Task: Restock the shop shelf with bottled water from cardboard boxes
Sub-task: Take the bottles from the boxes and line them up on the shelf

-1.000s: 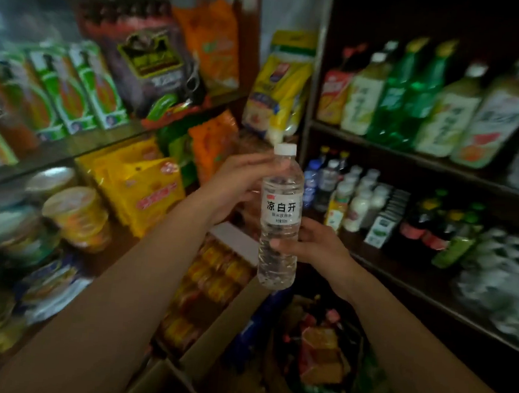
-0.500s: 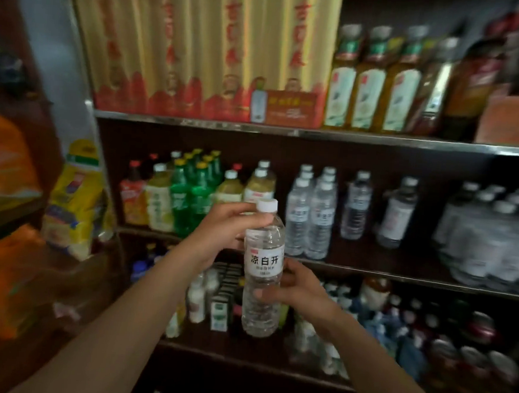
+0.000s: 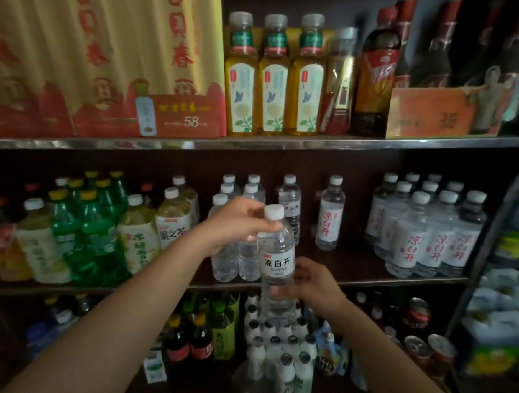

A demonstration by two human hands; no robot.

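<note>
I hold the water bottle (image 3: pixel 276 260) upright between my hands, in front of the middle shelf (image 3: pixel 369 279). My left hand (image 3: pixel 237 225) curls round its shoulder just under the white cap; my right hand (image 3: pixel 315 284) wraps the lower body from the right. Behind the bottle stand more water bottles (image 3: pixel 236 250) on that shelf; green bottles (image 3: pixel 90 224) stand left of it.

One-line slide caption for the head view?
Both hands, left hand and right hand, hold a water bottle upright before the middle shelf.
</note>
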